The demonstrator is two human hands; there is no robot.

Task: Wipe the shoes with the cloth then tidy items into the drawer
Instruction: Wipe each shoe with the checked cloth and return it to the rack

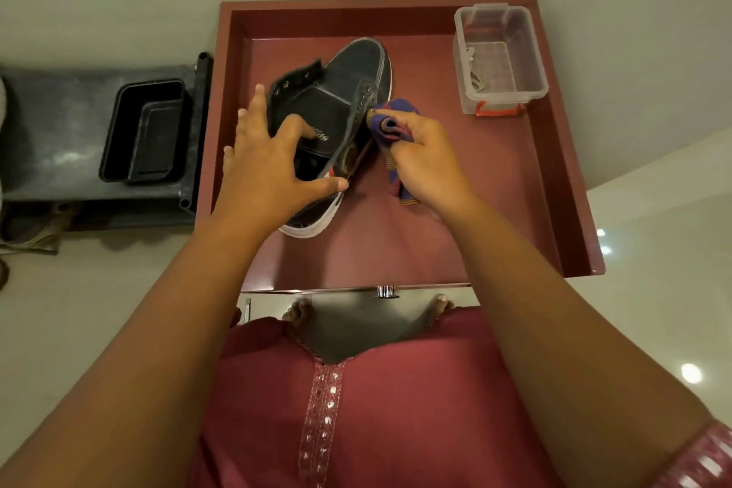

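Note:
A black high-top shoe [348, 91] with a white sole lies inside the open red drawer [455, 210], its toe pointing away from me. My left hand [265, 166] rests on the shoe's heel end with fingers spread, steadying it. My right hand [424, 158] is closed around a bunched blue and orange cloth [390, 123], which presses against the shoe's right side by the eyelets. A tail of the cloth hangs down below my fist.
A clear plastic box [499, 55] with a red latch stands in the drawer's far right corner. A black rack [59, 139] holding a black tub [144, 131] stands left of the drawer. My bare feet [297, 315] are by the drawer front and its metal handle [387, 291].

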